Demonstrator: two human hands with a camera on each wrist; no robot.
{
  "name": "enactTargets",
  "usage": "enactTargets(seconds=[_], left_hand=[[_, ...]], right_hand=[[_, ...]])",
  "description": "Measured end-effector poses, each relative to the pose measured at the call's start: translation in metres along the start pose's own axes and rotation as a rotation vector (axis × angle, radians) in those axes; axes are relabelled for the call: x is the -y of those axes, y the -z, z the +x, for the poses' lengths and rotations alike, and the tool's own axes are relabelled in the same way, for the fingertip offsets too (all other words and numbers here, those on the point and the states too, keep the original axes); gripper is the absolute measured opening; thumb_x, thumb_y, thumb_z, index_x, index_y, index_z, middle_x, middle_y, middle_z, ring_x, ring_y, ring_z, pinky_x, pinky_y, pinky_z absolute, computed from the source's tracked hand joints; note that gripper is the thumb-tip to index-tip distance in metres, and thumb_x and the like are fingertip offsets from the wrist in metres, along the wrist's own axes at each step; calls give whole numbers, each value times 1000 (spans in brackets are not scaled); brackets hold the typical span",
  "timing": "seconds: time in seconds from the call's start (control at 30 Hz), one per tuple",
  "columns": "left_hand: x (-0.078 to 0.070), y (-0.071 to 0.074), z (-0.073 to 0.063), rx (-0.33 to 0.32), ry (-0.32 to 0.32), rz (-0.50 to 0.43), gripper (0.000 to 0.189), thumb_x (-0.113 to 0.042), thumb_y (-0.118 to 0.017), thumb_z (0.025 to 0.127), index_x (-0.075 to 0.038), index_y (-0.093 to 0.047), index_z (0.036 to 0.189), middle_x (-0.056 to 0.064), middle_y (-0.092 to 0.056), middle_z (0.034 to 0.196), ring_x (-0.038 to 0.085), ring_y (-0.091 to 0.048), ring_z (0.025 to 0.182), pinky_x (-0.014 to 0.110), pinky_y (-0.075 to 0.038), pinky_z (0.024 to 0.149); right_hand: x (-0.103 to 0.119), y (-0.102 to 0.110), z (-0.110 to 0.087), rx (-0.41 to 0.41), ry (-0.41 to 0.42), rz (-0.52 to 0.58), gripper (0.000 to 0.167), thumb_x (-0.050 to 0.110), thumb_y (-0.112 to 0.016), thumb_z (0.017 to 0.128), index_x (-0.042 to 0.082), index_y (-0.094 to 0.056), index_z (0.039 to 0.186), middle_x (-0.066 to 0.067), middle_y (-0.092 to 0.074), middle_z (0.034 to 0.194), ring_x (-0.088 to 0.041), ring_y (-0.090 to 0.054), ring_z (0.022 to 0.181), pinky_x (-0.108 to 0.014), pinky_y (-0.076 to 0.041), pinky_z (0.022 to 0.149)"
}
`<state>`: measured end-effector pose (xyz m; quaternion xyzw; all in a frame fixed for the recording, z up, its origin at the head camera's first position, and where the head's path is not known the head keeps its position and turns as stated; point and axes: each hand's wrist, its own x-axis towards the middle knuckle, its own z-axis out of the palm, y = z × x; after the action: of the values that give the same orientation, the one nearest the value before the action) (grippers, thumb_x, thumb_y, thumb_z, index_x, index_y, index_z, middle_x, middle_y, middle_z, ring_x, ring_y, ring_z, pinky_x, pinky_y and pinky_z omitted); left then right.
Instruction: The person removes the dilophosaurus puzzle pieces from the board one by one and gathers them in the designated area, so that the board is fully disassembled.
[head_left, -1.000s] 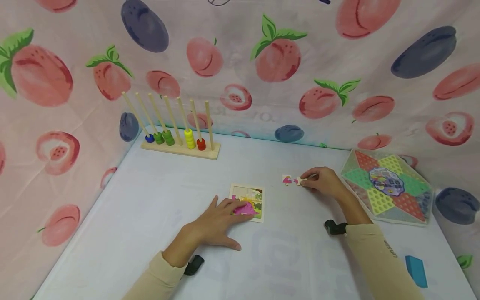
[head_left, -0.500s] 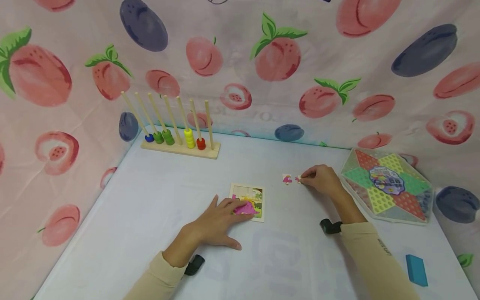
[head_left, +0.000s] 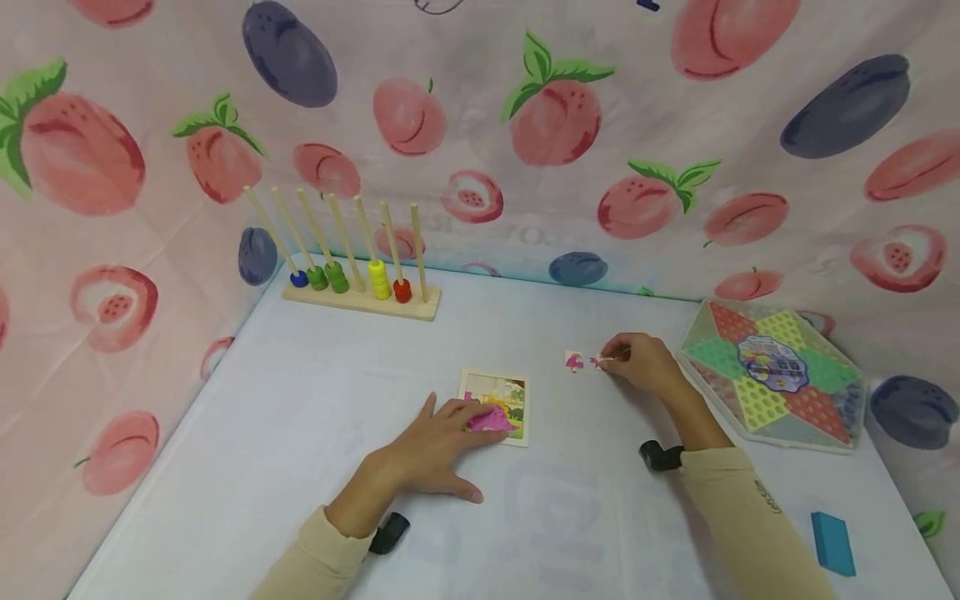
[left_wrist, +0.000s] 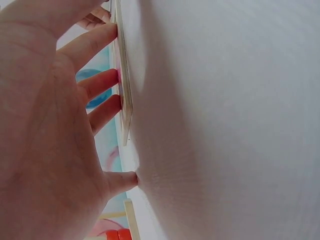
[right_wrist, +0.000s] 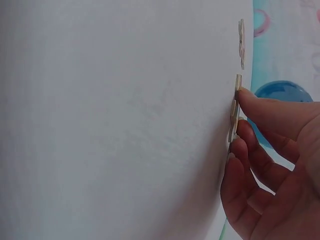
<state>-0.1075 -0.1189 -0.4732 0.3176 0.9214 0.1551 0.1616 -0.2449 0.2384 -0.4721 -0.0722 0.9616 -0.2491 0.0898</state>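
Note:
My left hand lies with spread fingers over a small square wooden jigsaw puzzle, partly covering its pink picture. In the left wrist view, several fingertips rest on the puzzle's board, while one outspread finger reaches down to the cloth beyond its edge. To the right, my right hand pinches a small puzzle piece between thumb and fingers. The right wrist view has this puzzle piece edge-on, at the table surface. Just left of it lies a second pink-and-white piece, apart from it.
At the back left stands a wooden peg rack with coloured beads. A hexagonal game board lies beyond the right forearm, and a blue block sits near the right edge. Fruit-printed cloth hangs behind the table.
Over the last second my right hand has turned slightly and shifted a little left, still with the puzzle piece. The left hand stays on the puzzle.

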Motion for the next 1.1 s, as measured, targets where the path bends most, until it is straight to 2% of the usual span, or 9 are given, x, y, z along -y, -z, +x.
enactTargets(seconds=[0.13,0.33,0.5,0.67,0.8,0.93,1.0,1.1], left_hand=[[0,-1,-1,2,4,-5,85,-61,-81,78,-43,-45,152,1,-31,168,32,-29,154,77,-13,121],[0,-1,-2,0,2,3,85,-62,-80,78,-43,-44,153,1,-31,168,33,-30,154,77,-14,121],[0,0,-1,-3,2,8,85,-63,-79,77,-43,-45,152,1,-32,167,32,-32,152,77,-15,121],[-1,-1,-1,7,9,3,85,-64,-79,78,-43,-44,152,1,-31,168,33,-30,154,77,-14,121],[-2,0,0,12,10,6,84,-64,-78,79,-43,-44,153,1,-31,168,33,-29,155,77,-14,121],[-1,2,1,13,11,7,84,-65,-78,79,-43,-44,153,1,-31,168,33,-29,154,78,-14,121],[-1,2,1,13,11,6,84,-65,-77,78,-43,-45,152,1,-31,168,33,-30,154,78,-14,120],[0,2,0,15,9,2,84,-65,-77,79,-43,-45,152,1,-31,168,33,-29,155,78,-14,120]], right_hand=[[3,-1,1,6,1,-1,21,23,-75,92,8,-72,106,-14,-73,104,-30,-65,99,-43,-55,86],[9,1,4,2,22,-2,24,18,-76,89,9,-71,110,-12,-70,103,-27,-62,96,-33,-50,78],[14,2,5,-38,66,35,24,14,-75,88,9,-71,112,-12,-70,107,-27,-61,97,-30,-49,75],[26,0,4,-61,189,160,23,12,-72,91,8,-72,114,-13,-72,111,-27,-62,98,-26,-52,71],[42,-1,3,17,300,224,26,13,-75,91,7,-72,116,-12,-71,115,-27,-61,101,-23,-53,69],[60,-6,3,98,428,246,31,13,-79,88,5,-72,117,-16,-69,117,-33,-60,104,-21,-53,70],[68,-10,2,124,487,241,32,12,-80,87,5,-72,117,-16,-69,117,-35,-59,106,-23,-54,72],[79,-17,0,166,534,205,32,14,-80,87,8,-73,118,-11,-69,119,-32,-60,110,-31,-56,80]])
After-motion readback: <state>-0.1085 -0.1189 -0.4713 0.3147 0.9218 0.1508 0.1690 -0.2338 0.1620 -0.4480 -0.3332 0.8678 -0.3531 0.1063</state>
